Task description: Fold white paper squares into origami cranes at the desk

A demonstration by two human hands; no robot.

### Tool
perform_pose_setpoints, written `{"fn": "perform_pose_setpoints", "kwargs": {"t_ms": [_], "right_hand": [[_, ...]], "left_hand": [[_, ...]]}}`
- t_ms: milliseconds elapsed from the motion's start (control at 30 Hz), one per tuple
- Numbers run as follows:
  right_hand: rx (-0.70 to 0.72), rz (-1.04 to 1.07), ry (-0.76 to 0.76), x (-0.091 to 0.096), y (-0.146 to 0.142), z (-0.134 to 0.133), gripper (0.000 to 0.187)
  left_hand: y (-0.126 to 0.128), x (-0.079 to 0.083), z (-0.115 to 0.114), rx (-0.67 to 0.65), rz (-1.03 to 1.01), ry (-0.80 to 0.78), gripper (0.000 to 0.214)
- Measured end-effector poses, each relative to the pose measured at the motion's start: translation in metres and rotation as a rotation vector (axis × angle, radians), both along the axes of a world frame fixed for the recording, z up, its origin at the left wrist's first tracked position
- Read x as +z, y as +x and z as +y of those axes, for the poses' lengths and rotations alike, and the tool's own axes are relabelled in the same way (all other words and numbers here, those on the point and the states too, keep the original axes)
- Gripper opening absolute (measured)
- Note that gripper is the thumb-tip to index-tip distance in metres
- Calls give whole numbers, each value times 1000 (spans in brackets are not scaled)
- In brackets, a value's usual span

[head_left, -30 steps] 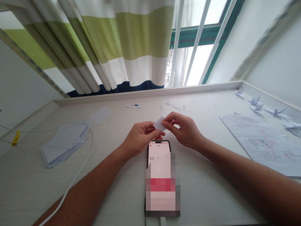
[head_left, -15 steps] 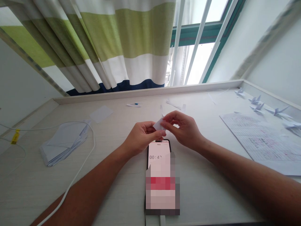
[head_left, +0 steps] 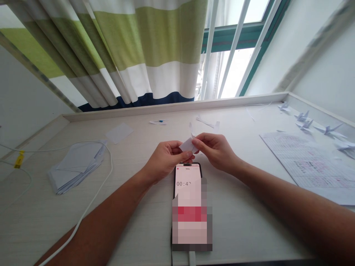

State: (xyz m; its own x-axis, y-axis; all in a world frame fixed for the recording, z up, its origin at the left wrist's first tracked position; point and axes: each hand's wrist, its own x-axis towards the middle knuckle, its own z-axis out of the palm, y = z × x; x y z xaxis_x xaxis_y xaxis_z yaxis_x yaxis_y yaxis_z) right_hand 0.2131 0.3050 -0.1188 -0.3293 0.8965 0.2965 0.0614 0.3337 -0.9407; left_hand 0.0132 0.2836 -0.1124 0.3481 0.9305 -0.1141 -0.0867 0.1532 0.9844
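Pinching the near end of a small folded white paper [head_left: 186, 145] between thumb and fingers, your left hand [head_left: 165, 157] holds the piece at mid-desk. Your right hand [head_left: 217, 149] grips the opposite edge, its thumb pressed on the upper face beside the index finger. The folded paper is raised above the surface, tilted, between both hands; its exact folds cannot be made out, as your fingers cover part of it.

Directly below your hands, a phone [head_left: 181, 190] lies face up on the pale desk [head_left: 144, 225], its screen lit and its lower portion blurred out. Just beyond your hands, you have paper scraps [head_left: 204, 121] and a thin white strip with a small blue item [head_left: 161, 121] on it.

To your left lies a loose stack of white paper [head_left: 73, 171], with a single sheet [head_left: 119, 133] near its far corner. A white cable [head_left: 111, 166] loops over the stack and across your left forearm. To your right lies a ruled, written sheet [head_left: 299, 159], with folded paper birds [head_left: 328, 130] along the desk's raised edge. Beyond the far ledge hangs a striped curtain [head_left: 172, 37], beside window bars [head_left: 233, 48].
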Motion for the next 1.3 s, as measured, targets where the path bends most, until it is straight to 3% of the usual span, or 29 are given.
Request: {"fn": "perform_pose_setpoints", "kwargs": {"t_ms": [133,400,667,1067,1300], "right_hand": [[39,-49,16,3,3,-1,42],[-84,-189,115,3,1,-3,42],[-18,-88,-18,2,2,0,40],[56,10,-47,3,7,3,36],[-12,-42,-61,4,3,2,35]], "left_hand": [[0,-1,0,-15,-31,-4,32],[0,-1,0,-45,-8,-27,32],[-2,0,1,-74,-19,-19,34],[-4,-3,4,-58,-35,-26,33],[-4,-3,3,-93,-47,-36,33]]}}
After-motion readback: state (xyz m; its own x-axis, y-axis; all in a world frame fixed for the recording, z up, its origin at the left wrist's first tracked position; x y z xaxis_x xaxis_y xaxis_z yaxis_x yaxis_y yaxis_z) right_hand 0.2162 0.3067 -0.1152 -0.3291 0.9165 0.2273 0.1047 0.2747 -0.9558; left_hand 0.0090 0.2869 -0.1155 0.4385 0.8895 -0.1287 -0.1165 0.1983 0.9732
